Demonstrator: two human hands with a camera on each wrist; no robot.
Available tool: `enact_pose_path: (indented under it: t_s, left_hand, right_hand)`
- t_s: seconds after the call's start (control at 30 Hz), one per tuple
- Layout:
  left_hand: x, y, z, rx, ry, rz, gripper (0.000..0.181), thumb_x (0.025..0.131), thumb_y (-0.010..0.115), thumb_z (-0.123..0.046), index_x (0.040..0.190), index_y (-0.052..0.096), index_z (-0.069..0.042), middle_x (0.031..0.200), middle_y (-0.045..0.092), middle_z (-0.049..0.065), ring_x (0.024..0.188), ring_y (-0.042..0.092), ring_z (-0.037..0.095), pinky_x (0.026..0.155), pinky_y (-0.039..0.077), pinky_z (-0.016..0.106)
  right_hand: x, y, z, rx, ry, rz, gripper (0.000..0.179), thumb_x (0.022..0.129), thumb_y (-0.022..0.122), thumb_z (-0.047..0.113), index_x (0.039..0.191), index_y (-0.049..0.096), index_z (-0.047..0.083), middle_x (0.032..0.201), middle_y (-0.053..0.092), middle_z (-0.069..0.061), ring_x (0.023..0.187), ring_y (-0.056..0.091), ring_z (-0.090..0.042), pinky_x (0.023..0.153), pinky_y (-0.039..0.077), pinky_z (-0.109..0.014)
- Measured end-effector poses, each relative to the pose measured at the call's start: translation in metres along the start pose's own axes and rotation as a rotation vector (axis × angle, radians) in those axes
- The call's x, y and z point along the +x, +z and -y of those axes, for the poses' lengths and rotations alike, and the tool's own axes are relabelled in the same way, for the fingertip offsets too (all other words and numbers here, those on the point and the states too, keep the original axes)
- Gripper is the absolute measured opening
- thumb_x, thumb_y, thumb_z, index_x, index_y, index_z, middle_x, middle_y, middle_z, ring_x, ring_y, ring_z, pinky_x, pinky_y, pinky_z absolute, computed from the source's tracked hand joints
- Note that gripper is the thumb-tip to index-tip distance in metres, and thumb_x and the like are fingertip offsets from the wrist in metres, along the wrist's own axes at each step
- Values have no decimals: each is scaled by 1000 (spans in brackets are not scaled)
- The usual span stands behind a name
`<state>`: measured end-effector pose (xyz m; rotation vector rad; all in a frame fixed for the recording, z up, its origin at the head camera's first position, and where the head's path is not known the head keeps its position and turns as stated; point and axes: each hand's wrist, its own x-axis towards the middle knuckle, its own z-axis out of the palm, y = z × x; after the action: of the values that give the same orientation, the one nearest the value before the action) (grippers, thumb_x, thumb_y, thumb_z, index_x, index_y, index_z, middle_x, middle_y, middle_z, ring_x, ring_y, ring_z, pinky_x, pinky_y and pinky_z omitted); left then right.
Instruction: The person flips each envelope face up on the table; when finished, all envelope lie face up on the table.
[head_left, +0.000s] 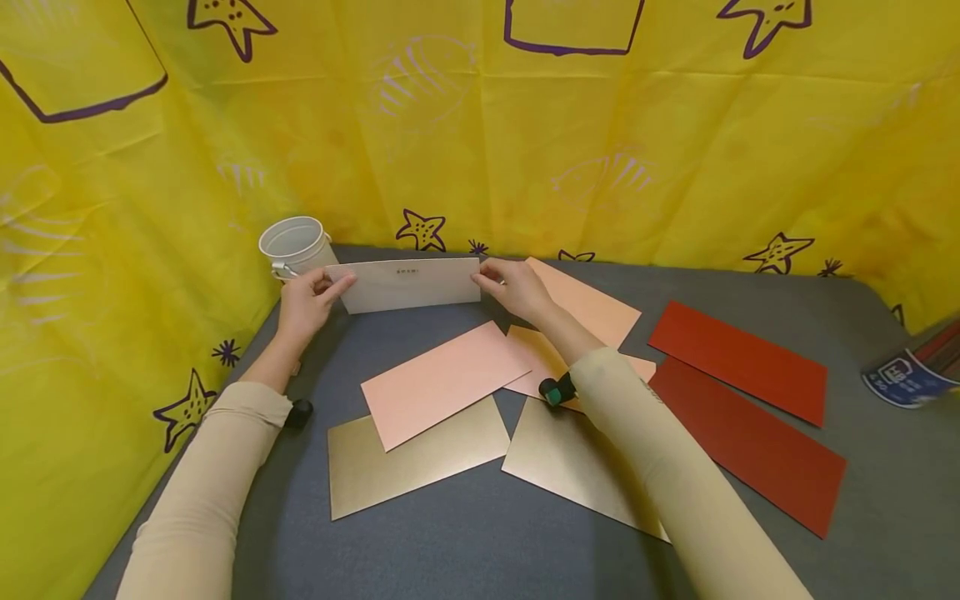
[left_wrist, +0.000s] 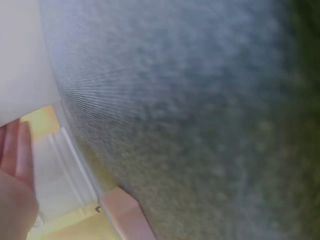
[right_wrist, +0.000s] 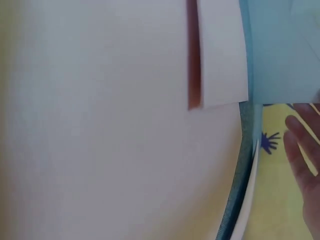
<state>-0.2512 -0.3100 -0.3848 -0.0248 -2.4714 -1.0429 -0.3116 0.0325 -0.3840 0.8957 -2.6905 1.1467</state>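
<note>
Upright above the far part of the grey table (head_left: pixel 450 558), a white rectangular card (head_left: pixel 412 292) with small print near its top edge spans between both hands. My left hand (head_left: pixel 306 302) pinches its left end with the thumb in front, and my right hand (head_left: pixel 517 287) pinches the right end. In the left wrist view the card (left_wrist: pixel 22 60) fills the upper left corner above the fingers (left_wrist: pixel 24 155). The right wrist view has the card (right_wrist: pixel 280 55) at upper right, with extended fingers (right_wrist: pixel 298 155) below its edge.
A pink card (head_left: pixel 442 379) overlaps a gold one (head_left: pixel 375 479); a second gold card (head_left: pixel 562 467) lies partly under my right sleeve. Peach cards (head_left: pixel 585 304) and red cards (head_left: pixel 738 358) lie at right. A white bucket (head_left: pixel 311 257) stands behind my left hand, a blue-labelled tin (head_left: pixel 903 383) far right.
</note>
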Motion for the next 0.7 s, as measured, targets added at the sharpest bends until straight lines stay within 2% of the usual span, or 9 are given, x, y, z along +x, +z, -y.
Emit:
enact_pose_path:
  t_s: [0.13, 0.2, 0.27, 0.33, 0.43, 0.57, 0.7]
  left_hand:
    - [-2, 0, 6, 88, -34, 179, 31, 92, 70, -27, 86, 61, 1, 80, 65, 18, 74, 59, 24, 62, 43, 27]
    - [-2, 1, 7, 107, -41, 244, 26, 92, 70, -21, 94, 62, 4, 92, 67, 23, 86, 64, 33, 73, 50, 35]
    - [-2, 2, 7, 109, -36, 283, 24, 92, 69, -14, 100, 61, 7, 99, 66, 27, 95, 64, 40, 82, 52, 45]
    - [-1, 4, 6, 107, -37, 298, 24, 91, 68, -10, 102, 59, 9, 102, 64, 30, 98, 63, 43, 86, 50, 51]
    - [0, 5, 4, 115, -55, 305, 28, 91, 67, -7, 110, 56, 11, 106, 63, 32, 101, 63, 45, 89, 49, 53]
    - [3, 7, 1, 124, -112, 309, 43, 92, 66, -7, 126, 50, 14, 112, 61, 34, 105, 61, 45, 91, 48, 52]
    - [3, 11, -1, 131, -167, 291, 47, 92, 66, -8, 130, 49, 14, 113, 61, 32, 105, 61, 43, 91, 49, 50]
  right_hand:
    - [2, 5, -3, 26, 42, 47, 18, 97, 63, 25, 96, 68, 8, 87, 66, -4, 82, 55, -20, 74, 46, -29]
    - [2, 8, -5, 24, 69, 80, 17, 96, 64, 24, 92, 66, 7, 84, 65, -5, 78, 54, -20, 71, 45, -28]
    - [2, 10, -6, 21, 99, 100, 17, 96, 64, 23, 90, 66, 7, 82, 64, -6, 74, 56, -19, 67, 46, -27]
    - [3, 13, -6, 28, 130, 100, 16, 96, 65, 22, 89, 66, 7, 82, 66, -6, 72, 59, -18, 67, 50, -26]
    - [4, 16, -5, 68, 173, 83, 15, 95, 66, 20, 89, 67, 5, 82, 68, -7, 71, 65, -18, 67, 54, -25]
    - [5, 19, -2, 106, 226, 59, 15, 94, 67, 17, 91, 69, 2, 80, 69, -10, 70, 68, -17, 66, 55, -24]
    - [6, 22, 0, 139, 290, 29, 16, 91, 70, 15, 94, 71, -1, 79, 69, -11, 66, 68, -16, 62, 55, -22]
